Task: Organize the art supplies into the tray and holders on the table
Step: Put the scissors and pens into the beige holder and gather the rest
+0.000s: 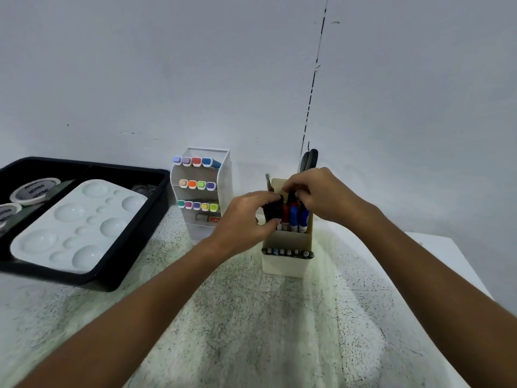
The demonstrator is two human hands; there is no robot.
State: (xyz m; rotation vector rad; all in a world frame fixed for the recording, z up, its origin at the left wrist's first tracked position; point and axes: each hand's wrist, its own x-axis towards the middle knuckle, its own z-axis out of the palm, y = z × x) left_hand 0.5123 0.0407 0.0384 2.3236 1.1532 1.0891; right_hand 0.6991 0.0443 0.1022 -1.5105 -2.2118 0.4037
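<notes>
Markers (pixel 293 217) stand in the cream tiered plastic holder (pixel 285 259) near the table's far edge; left hand (pixel 246 217) grips what looks like a black marker (pixel 272 210), right hand (pixel 321 191) pinches the tops, so lower it straight into a gap.

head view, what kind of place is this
Probably a home or studio art desk against a plain wall: a white paint palette in a black tray, a marker rack, and a pen holder the hands are filling.
</notes>
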